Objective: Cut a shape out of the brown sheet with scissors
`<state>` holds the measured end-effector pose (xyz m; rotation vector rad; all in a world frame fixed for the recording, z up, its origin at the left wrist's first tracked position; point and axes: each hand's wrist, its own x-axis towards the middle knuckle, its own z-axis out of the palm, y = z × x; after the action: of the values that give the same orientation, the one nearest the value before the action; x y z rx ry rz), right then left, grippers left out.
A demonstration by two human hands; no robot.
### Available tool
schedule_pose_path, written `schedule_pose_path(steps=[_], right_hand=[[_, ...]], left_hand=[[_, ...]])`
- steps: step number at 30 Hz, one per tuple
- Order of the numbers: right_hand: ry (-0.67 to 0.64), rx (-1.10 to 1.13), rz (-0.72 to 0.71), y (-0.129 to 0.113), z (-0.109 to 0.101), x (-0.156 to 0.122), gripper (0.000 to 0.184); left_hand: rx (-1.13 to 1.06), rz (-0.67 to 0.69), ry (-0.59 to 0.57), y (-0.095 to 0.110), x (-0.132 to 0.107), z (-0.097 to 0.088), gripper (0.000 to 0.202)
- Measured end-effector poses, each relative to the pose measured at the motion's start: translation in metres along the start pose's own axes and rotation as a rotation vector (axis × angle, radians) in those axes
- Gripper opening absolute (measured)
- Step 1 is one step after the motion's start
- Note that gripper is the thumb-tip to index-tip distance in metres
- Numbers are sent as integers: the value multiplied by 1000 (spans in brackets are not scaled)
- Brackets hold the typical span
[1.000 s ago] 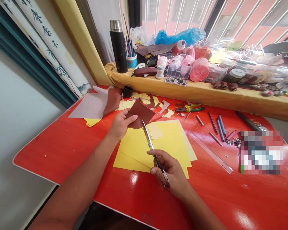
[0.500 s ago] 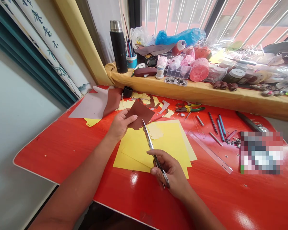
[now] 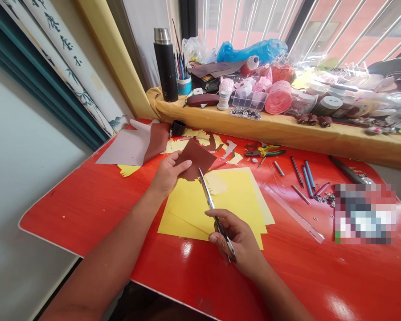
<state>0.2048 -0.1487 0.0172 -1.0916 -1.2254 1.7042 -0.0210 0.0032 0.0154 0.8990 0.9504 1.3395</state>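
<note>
Between the thumb and fingers of my left hand (image 3: 171, 174) is a brown sheet (image 3: 200, 158), perhaps leather, held up over the table. My right hand (image 3: 232, 238) grips a pair of metal scissors (image 3: 207, 196) by the handles. The blades look closed or nearly so, and their tips meet the lower edge of the brown sheet. Below lie overlapping yellow paper sheets (image 3: 234, 205), with a small pale yellow cut-out (image 3: 217, 183) on top near the blades.
Yellow and brown scraps (image 3: 203, 137) lie behind my left hand. A grey and brown sheet (image 3: 123, 145) is at the left. Pliers (image 3: 265, 151), a clear ruler (image 3: 294, 214) and several pens (image 3: 309, 174) lie right. A black thermos (image 3: 166, 71) stands on the cluttered ledge (image 3: 220, 120).
Almost nothing differs. Both hands, the brown sheet and the scissors keep the same positions, and the whole view has shifted very slightly.
</note>
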Motion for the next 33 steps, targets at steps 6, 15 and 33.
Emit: schedule_pose_path(steps=[6, 15, 33], right_hand=[[13, -13, 9, -1, 1, 0, 60], [1, 14, -4, 1, 0, 0, 62], [14, 7, 11, 2, 0, 1, 58]], left_hand=[[17, -8, 6, 0, 0, 0, 51], [28, -3, -16, -3, 0, 1, 54], [29, -9, 11, -4, 0, 1, 51]])
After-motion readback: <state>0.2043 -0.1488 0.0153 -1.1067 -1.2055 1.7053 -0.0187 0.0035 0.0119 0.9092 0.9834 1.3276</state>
